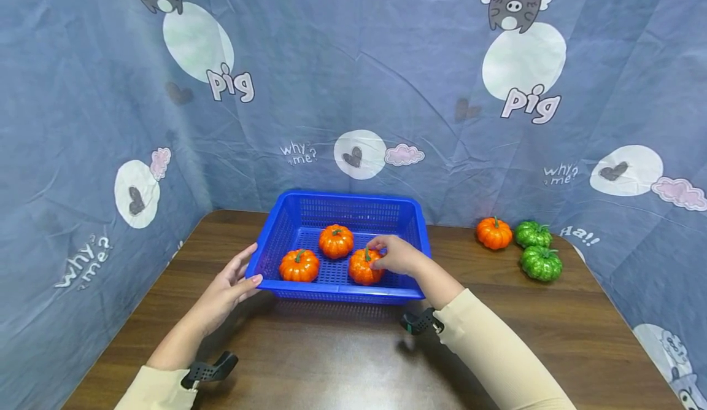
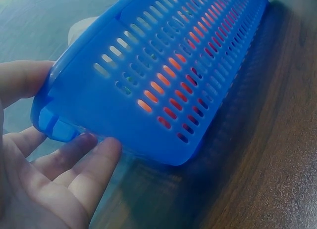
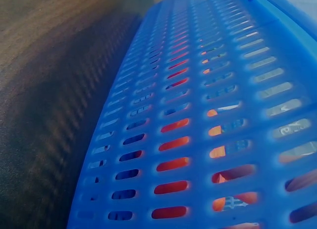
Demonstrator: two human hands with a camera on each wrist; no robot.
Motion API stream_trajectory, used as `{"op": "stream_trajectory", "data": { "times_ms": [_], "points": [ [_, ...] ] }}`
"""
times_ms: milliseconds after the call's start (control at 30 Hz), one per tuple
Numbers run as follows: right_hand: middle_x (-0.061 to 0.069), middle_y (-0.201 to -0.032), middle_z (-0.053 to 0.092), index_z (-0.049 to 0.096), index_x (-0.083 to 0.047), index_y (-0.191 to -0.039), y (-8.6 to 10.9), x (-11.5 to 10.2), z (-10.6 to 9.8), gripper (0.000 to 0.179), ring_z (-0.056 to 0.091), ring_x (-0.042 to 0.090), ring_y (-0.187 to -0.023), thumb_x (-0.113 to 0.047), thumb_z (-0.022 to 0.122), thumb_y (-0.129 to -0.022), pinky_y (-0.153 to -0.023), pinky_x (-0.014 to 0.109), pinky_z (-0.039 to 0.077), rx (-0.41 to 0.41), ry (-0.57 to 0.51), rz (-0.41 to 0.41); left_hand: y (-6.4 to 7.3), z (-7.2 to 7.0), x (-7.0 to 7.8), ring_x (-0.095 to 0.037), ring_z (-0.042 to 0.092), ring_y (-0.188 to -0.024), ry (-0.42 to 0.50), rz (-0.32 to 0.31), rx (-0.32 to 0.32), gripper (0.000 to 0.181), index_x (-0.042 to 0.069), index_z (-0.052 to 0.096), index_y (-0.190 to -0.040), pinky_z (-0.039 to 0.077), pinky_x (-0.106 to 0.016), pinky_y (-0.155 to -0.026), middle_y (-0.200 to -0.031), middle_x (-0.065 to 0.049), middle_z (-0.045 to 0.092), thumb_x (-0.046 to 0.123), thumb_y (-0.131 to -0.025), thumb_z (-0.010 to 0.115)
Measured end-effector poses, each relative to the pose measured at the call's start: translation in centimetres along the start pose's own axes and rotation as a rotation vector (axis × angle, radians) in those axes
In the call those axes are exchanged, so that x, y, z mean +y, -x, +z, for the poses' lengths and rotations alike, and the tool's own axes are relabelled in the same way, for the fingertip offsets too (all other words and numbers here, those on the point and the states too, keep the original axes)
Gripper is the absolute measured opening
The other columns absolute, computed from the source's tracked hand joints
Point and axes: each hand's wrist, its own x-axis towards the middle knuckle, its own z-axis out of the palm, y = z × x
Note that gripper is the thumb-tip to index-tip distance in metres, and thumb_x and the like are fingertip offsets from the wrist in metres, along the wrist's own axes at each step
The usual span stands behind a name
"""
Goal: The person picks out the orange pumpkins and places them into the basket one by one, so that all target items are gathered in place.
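R hand [image 1: 394,256] pinches orange pumpkin [image 1: 361,270] in blue basket [image 1: 342,288], front R; 2 more orange pumpkins [image 1: 336,243] inside, to its L. L hand [image 1: 223,292] grips basket rim, front L corner. Slotted wall [image 3: 150,150] obstructs R wrist view. R of basket, on surface [image 1: 326,361] nr. printed backdrop [image 1: 420,48]: 1 loose orange pumpkin [image 1: 494,234], 2 green pumpkins [image 1: 541,265].

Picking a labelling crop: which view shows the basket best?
Head: it takes in the basket, rim and inside, though the right hand hides a bit. Left wrist shows the slotted outer wall from one corner; right wrist, mostly slotted wall, close up.
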Motion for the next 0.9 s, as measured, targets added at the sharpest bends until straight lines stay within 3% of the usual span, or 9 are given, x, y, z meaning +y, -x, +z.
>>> {"op": "stream_trajectory", "data": {
  "times_ms": [600, 900],
  "points": [
    [0.019, -0.117, 0.066, 0.069, -0.004, -0.113, -0.31, -0.06, 0.32, 0.035, 0.059, 0.036, -0.116, -0.008, 0.081, -0.081, -0.1, 0.046, 0.047, 0.001, -0.024, 0.025, 0.03, -0.14, -0.17, -0.014, 0.06, -0.118, -0.001, 0.01, -0.004, 0.071, 0.006, 0.01, -0.16, 0.051, -0.023, -0.094, -0.154, -0.036, 0.025, 0.012, -0.104, 0.053],
    [0.02, -0.119, 0.066, 0.068, -0.004, -0.116, 0.11, -0.27, -0.3, 0.038, 0.061, 0.035, -0.112, -0.012, 0.082, -0.082, -0.095, 0.045, 0.05, 0.028, -0.026, 0.001, 0.0, 0.01, 0.12, -0.019, 0.059, -0.12, -0.018, -0.005, 0.002, 0.07, 0.007, 0.011, -0.16, 0.051, -0.028, -0.096, -0.154, -0.035, 0.027, 0.013, -0.104, 0.053]
  ]
}}
